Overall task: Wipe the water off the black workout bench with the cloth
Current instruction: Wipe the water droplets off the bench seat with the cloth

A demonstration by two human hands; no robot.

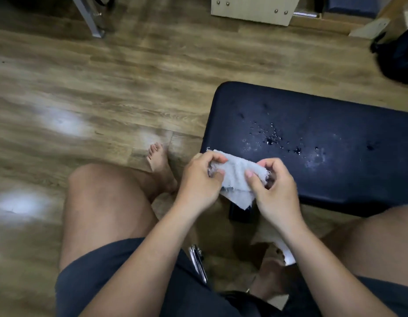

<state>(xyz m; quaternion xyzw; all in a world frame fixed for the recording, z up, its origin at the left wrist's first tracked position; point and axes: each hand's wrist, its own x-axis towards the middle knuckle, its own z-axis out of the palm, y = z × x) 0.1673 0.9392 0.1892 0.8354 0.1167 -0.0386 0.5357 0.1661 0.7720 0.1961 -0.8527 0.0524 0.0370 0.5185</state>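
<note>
- Cloth (236, 177): white, frayed edges, held in the air above the near-left corner of the bench (312, 124); not touching the pad.
- Left hand (198, 179): fingers closed, pinching the cloth's left edge.
- Right hand (274, 188): fingers closed, pinching the cloth's right edge.
- Water (272, 138): droplets scattered over the middle of the black pad, beyond the cloth.
- Person seated, bare knees on either side; wooden floor (95, 88) underneath.

bench (324, 124) cut off at right edge, cloth (236, 177) partly hidden by fingers
</note>
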